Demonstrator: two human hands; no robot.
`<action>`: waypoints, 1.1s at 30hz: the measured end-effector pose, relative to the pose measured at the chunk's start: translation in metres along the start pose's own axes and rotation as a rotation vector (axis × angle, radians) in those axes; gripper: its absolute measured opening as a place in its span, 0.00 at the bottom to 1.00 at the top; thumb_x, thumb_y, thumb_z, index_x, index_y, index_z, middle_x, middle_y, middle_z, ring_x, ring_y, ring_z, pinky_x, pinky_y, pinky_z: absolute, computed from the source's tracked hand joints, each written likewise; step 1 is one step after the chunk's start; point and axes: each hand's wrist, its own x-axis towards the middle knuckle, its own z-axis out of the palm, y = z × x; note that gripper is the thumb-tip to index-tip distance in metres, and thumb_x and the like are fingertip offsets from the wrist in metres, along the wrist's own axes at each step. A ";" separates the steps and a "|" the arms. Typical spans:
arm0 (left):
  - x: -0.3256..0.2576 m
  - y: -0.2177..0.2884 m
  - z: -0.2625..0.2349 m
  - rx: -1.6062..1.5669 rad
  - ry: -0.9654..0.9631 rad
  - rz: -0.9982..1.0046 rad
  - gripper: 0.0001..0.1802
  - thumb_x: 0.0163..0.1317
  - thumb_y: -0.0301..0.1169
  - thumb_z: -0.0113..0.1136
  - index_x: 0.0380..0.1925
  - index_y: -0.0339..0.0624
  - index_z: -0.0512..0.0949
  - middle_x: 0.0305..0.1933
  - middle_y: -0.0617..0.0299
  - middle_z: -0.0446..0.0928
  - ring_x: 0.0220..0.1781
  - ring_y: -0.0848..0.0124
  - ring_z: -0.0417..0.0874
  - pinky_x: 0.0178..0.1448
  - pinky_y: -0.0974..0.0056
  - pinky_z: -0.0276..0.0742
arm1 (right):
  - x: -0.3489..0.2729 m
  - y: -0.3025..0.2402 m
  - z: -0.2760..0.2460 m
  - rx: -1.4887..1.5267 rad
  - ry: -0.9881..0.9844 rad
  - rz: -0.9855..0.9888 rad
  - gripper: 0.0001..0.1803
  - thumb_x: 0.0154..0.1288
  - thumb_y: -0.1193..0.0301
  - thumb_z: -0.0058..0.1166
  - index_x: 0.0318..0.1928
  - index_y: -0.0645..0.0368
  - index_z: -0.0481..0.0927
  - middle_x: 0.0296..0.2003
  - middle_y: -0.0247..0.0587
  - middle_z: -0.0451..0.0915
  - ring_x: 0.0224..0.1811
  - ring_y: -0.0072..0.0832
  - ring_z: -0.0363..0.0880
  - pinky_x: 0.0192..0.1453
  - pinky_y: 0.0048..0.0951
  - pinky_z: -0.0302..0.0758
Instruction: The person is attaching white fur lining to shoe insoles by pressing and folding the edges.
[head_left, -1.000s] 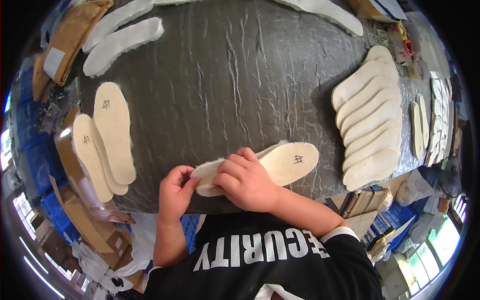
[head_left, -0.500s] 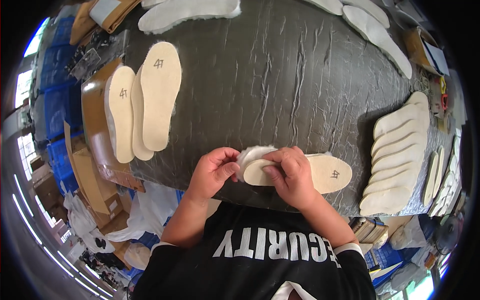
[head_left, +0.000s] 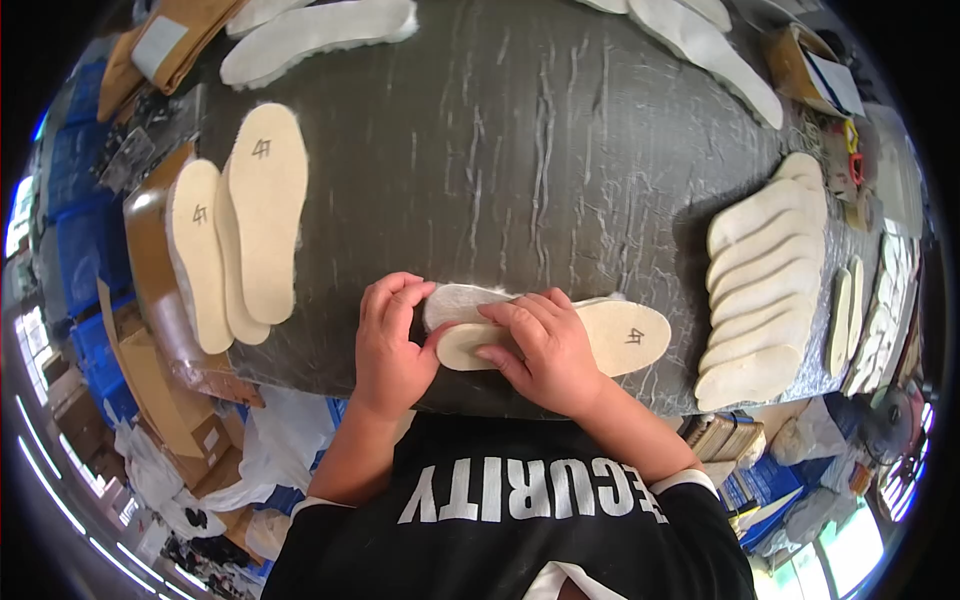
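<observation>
A cream felt insole (head_left: 618, 336) lies on top of a fleecy white insole (head_left: 462, 301) near the front edge of the grey wrinkled table (head_left: 520, 170). My right hand (head_left: 535, 350) presses flat on the middle of the cream insole. My left hand (head_left: 392, 345) pinches the heel end of the pair, fingers curled over the fleecy edge. Both insoles point to the right.
Two cream insoles (head_left: 265, 210) overlap at the left edge on a brown box (head_left: 150, 270). A fanned row of several cream insoles (head_left: 765, 280) lies at the right. Fleecy white insoles (head_left: 320, 30) lie at the far side. Cartons and blue crates (head_left: 60, 300) crowd the floor left.
The view has shifted, so the table and piles sit differently in the picture. My hands stay on the same insole pair, with the left fingers now curled further over its heel end.
</observation>
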 end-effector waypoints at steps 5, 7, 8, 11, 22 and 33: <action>0.002 -0.006 0.007 0.143 -0.103 0.017 0.25 0.45 0.24 0.71 0.47 0.39 0.76 0.41 0.57 0.77 0.44 0.57 0.77 0.49 0.57 0.74 | -0.010 0.004 -0.023 -0.229 -0.122 0.030 0.19 0.49 0.64 0.68 0.39 0.58 0.77 0.30 0.37 0.78 0.34 0.34 0.77 0.43 0.37 0.67; 0.002 -0.005 0.006 0.167 -0.113 -0.006 0.23 0.46 0.25 0.71 0.46 0.39 0.76 0.40 0.57 0.77 0.43 0.57 0.77 0.48 0.56 0.74 | -0.018 0.012 -0.036 -0.273 -0.198 0.014 0.17 0.52 0.64 0.66 0.38 0.59 0.76 0.30 0.38 0.76 0.33 0.37 0.75 0.45 0.40 0.67; 0.003 -0.003 0.006 0.174 -0.117 0.005 0.22 0.47 0.26 0.71 0.45 0.39 0.77 0.40 0.57 0.77 0.43 0.57 0.77 0.48 0.56 0.74 | -0.023 0.017 -0.044 -0.276 -0.198 0.016 0.17 0.52 0.64 0.66 0.38 0.59 0.76 0.30 0.38 0.76 0.33 0.37 0.75 0.45 0.40 0.67; 0.005 -0.001 0.010 0.198 -0.114 0.031 0.19 0.47 0.27 0.71 0.42 0.39 0.78 0.40 0.57 0.77 0.43 0.57 0.76 0.47 0.57 0.74 | -0.043 0.034 -0.058 0.092 -0.009 -0.200 0.12 0.56 0.66 0.61 0.32 0.56 0.72 0.27 0.37 0.72 0.29 0.39 0.72 0.44 0.42 0.68; 0.003 -0.002 0.010 0.252 -0.078 0.077 0.18 0.48 0.27 0.70 0.40 0.39 0.78 0.40 0.56 0.77 0.43 0.56 0.76 0.47 0.58 0.73 | -0.078 0.046 -0.069 0.361 0.341 -0.288 0.18 0.71 0.57 0.49 0.35 0.60 0.70 0.20 0.36 0.69 0.18 0.31 0.67 0.23 0.33 0.61; -0.008 -0.009 -0.006 -0.135 -0.182 -0.205 0.20 0.51 0.20 0.67 0.46 0.37 0.78 0.42 0.56 0.78 0.43 0.60 0.78 0.48 0.61 0.75 | -0.036 0.031 -0.041 -0.062 0.151 -0.144 0.14 0.50 0.72 0.61 0.39 0.57 0.77 0.28 0.36 0.74 0.28 0.36 0.71 0.38 0.38 0.64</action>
